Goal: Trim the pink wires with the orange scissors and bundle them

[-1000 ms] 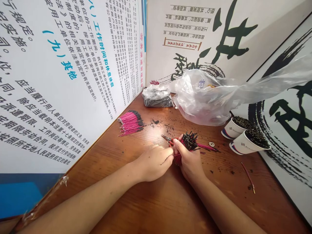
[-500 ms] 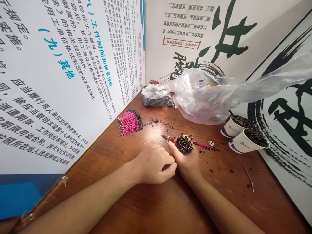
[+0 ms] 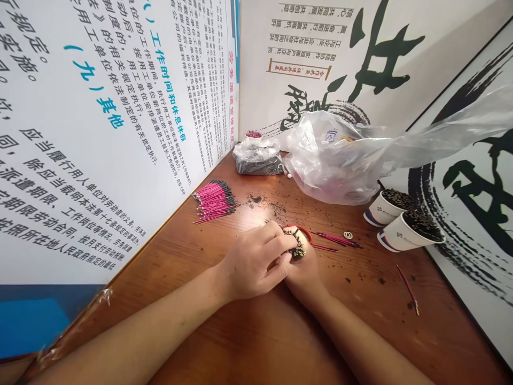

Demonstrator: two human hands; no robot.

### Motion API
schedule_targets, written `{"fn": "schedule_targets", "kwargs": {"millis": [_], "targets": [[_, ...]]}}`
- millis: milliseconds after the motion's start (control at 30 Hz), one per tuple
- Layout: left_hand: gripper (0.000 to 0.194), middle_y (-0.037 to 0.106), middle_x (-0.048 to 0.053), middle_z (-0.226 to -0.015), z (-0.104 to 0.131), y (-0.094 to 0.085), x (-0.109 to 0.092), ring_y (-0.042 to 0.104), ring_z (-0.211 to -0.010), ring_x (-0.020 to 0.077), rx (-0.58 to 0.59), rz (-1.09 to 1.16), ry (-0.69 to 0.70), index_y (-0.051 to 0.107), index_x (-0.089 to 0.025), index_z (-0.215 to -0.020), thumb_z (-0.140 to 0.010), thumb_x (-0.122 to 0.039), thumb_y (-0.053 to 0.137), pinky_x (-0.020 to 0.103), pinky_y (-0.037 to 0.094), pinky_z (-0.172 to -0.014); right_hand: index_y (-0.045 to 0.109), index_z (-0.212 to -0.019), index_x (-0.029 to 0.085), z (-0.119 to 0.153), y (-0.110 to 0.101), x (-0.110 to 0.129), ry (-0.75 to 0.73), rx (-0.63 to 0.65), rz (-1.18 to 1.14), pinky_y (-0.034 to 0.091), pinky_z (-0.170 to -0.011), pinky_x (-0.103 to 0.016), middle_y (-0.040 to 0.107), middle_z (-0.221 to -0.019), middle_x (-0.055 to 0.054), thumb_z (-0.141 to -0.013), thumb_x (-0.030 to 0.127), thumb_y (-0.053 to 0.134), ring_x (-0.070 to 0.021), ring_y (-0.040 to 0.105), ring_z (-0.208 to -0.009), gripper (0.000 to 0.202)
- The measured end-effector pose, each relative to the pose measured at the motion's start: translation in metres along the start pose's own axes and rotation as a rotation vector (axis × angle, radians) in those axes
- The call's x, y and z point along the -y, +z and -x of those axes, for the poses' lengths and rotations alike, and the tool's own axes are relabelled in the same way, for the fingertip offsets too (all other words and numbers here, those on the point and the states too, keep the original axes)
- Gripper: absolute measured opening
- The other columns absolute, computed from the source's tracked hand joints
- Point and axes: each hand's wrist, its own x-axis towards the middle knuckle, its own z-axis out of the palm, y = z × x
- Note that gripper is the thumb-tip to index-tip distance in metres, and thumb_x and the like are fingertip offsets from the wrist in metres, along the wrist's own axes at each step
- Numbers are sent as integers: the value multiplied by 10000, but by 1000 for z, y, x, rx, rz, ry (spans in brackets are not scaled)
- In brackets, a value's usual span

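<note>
My right hand is wrapped around a bundle of wires whose black-sleeved ends point up towards me. Over the top of that bundle reaches my left hand, its thumb and fingers closed at the wire ends; what they pinch is too small and hidden to make out. Behind the hands lies a pair of pliers, mostly covered, with a red handle showing. Several loose pink wires with dark ends lie on the table just beyond my right hand.
A fanned pile of pink wires lies at the left. Two paper cups full of small dark pieces stand at the right. A plastic bag and a wrapped dark pack sit at the back. Printed panels enclose the wooden table.
My left hand has risen from beside my right hand onto the wire ends, its fingers now over them. The bundle has tilted and shifted slightly left and lower in my right hand.
</note>
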Motion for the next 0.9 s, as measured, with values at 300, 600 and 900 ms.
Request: {"fn": "schedule_targets", "kwargs": {"millis": [300,600,900], "targets": [[96,535,58,-843,-3,-2,-2,514,-745,162,43,-79,-80,571,-149,-899,-823,-121,519,297,455,-675,464,-748,217,-2,2,-1,29,31,15,426,-551,-244,527,-693,35,-719,145,580,-121,473,-609,139],[94,539,48,-799,-2,0,-7,486,-716,167,24,-246,-46,611,-158,-831,-797,-131,529,315,409,-649,512,-816,206,-1,1,1,52,-7,49,462,-593,-262,598,-747,12,-706,181,614,-148,536,-667,152],[165,596,34,-807,-4,1,-10,507,-734,171,12,-347,-44,653,-169,-952,-858,-149,519,339,377,-667,440,-762,222,2,-2,-8,84,-76,135,410,-537,-243,540,-681,40,-742,231,621,-121,454,-601,183]]}}
